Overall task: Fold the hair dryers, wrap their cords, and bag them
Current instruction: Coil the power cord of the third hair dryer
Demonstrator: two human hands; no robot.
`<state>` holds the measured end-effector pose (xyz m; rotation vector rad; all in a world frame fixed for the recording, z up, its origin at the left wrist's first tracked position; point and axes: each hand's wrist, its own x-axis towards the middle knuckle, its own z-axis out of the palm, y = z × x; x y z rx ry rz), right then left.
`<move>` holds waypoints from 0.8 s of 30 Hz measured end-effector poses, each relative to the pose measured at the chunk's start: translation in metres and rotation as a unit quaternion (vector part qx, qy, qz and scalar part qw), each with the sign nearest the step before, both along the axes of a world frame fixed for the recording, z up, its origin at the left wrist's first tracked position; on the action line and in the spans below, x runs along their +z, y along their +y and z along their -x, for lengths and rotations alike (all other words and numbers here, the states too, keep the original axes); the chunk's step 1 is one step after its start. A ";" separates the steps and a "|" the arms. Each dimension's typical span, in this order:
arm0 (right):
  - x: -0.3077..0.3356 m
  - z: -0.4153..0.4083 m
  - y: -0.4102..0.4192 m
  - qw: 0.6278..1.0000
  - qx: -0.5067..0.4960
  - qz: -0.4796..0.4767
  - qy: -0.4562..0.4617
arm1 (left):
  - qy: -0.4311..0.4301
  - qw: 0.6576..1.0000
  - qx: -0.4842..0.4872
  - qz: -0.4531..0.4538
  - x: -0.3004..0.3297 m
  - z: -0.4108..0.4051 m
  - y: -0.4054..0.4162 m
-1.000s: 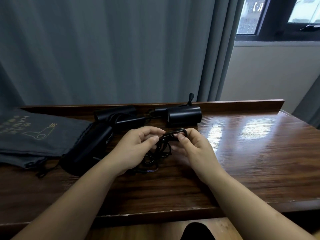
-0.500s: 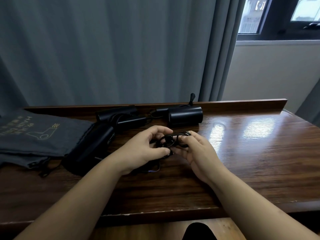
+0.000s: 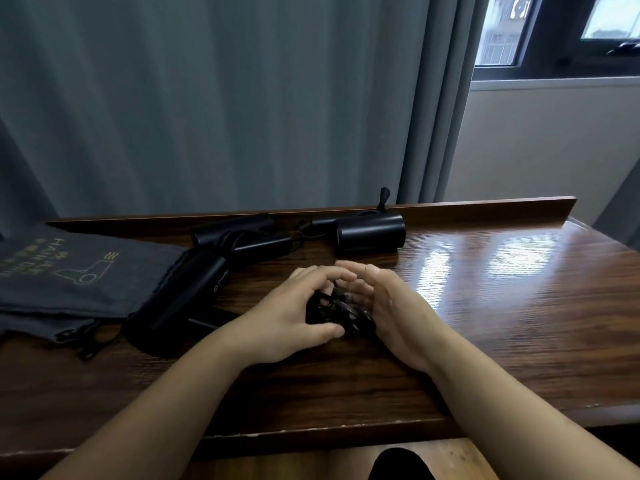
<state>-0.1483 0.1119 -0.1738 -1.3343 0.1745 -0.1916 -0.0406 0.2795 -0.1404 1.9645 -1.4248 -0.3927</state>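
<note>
A: Where is the cord [image 3: 337, 311]?

B: Centre of the frame, a dark bundle on the table [image 3: 485, 323], squeezed between the two hands.

A: Who has hold of it?

B: The left hand [image 3: 294, 313] grips it: thumb under the near edge, fingers arched over the top. The right hand [image 3: 391, 306] stands with straight fingers, its palm pressed against the bundle's right side.

A: And the dryer [image 3: 180, 299] it belongs to?

B: Just left of the left hand, its long body running from lower left up toward the centre. The cord seems to lead back to it under the left wrist, though that part is hidden.

A: So which hand is nearer the bags [image 3: 69, 278]?

B: The left. They lie at the left edge, beyond the dryer. Two more dryers sit at the back edge.
</note>
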 end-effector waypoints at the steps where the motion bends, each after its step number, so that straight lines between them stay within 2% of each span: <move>1: -0.002 -0.002 -0.001 0.999 -0.028 -0.008 0.015 | 0.000 1.000 -0.012 -0.005 0.000 0.002 0.000; 5: -0.003 -0.002 -0.003 0.998 -0.045 0.023 0.037 | -0.009 0.999 -0.050 -0.005 0.000 0.010 0.000; 11: -0.004 -0.002 -0.002 0.998 -0.048 0.005 0.027 | 0.080 0.995 -0.058 0.033 0.002 0.009 0.007; 16: -0.006 -0.004 -0.001 0.998 -0.051 0.020 0.025 | 0.090 0.992 -0.079 0.048 0.002 0.016 0.008; 20: -0.006 -0.004 -0.010 0.985 -0.153 -0.076 -0.022 | 0.124 0.987 -0.016 0.099 -0.003 0.004 0.011; 24: -0.001 -0.001 -0.010 0.970 -0.175 -0.141 -0.097 | 0.153 0.981 0.010 0.117 -0.004 -0.005 0.013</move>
